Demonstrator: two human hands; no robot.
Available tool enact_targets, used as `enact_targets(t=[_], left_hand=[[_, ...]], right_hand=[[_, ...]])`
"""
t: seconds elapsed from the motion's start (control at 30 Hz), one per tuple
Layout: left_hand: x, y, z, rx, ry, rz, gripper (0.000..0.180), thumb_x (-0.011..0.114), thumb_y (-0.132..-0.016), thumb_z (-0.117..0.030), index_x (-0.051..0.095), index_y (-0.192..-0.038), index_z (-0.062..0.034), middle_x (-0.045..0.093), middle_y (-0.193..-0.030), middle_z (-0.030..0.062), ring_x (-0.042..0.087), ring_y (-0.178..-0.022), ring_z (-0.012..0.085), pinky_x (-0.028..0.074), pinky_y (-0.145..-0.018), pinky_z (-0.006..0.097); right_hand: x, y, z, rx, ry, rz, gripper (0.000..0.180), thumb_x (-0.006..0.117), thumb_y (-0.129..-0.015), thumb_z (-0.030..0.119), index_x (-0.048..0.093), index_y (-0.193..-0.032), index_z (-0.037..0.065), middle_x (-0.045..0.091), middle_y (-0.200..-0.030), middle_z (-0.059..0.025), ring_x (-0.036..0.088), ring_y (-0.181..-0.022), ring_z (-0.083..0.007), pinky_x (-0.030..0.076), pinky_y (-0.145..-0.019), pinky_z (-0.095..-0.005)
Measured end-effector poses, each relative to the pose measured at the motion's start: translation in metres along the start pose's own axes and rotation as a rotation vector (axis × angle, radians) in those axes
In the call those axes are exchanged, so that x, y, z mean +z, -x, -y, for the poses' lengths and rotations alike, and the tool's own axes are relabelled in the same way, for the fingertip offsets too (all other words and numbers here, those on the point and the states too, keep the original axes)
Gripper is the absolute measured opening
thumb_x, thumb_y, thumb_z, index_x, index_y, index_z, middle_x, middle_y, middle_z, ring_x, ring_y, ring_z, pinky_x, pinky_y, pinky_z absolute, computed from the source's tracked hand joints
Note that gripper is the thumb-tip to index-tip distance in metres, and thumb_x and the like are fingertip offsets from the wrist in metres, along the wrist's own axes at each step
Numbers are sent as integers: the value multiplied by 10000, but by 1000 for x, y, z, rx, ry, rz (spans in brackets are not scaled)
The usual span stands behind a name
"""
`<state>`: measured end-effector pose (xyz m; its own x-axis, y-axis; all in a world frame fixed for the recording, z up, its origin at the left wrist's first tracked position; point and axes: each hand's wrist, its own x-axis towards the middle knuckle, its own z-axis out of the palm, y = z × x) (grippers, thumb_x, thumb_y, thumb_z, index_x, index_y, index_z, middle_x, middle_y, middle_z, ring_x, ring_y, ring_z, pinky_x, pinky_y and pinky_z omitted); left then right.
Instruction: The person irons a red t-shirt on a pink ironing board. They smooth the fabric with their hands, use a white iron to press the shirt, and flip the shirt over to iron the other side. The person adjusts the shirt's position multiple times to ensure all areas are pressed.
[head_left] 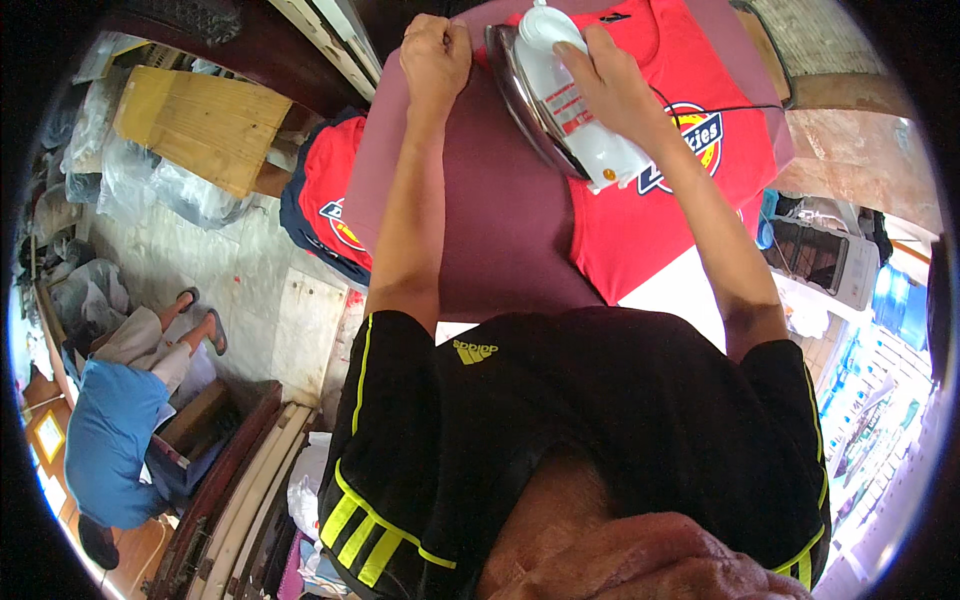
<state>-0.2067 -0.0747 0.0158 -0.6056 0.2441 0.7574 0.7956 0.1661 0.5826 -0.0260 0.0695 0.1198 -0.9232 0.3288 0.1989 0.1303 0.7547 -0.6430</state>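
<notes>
My right hand is wrapped round the handle of a white clothes iron. The iron's shiny metal soleplate edge faces left, over the maroon padded ironing board, beside a red T-shirt. The shirt is spread on the right part of the board, with a printed badge partly behind my right forearm. At the far left of the board, my left hand is closed with curled fingers, and what they hold, if anything, is hidden. A thin black cord runs across the shirt.
Folded red and dark garments are stacked left of the board. A wooden plank and plastic bags lie farther left. Another person in a blue shirt bends at the lower left. Blue bottles stand at the right.
</notes>
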Motion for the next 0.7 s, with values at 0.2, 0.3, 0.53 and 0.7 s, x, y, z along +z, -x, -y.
enact_targets(t=[0.2,0.3,0.53,0.7], left_hand=[[-4,0,-5,-150,107,42,190,700,-853,-133,646,-729,0,595,-683,144,592,-646,314,474,-601,418],[-3,2,-3,-178,180,-31,202,699,-863,-143,661,-709,-17,597,-667,124,588,-627,287,473,-594,403],[-19,-8,-24,-215,135,129,280,592,-962,-117,611,-730,40,581,-729,188,576,-657,321,452,-635,398],[1,-5,-13,73,-105,180,321,637,-940,-230,607,-720,1,603,-773,169,595,-751,367,467,-688,459]], right_hand=[[-6,6,7,72,-7,62,323,554,-1039,293,460,-958,-5,521,-734,-196,520,-656,-204,448,-612,-403],[-6,18,15,18,-51,72,308,560,-1036,286,473,-978,-4,537,-741,-198,540,-657,-238,455,-620,-398],[-4,0,18,80,-127,83,406,573,-989,359,532,-1050,-40,643,-828,-305,673,-803,-440,518,-696,-488],[-5,4,2,38,7,19,334,509,-1028,286,489,-1013,-47,623,-837,-312,684,-821,-416,516,-674,-466]])
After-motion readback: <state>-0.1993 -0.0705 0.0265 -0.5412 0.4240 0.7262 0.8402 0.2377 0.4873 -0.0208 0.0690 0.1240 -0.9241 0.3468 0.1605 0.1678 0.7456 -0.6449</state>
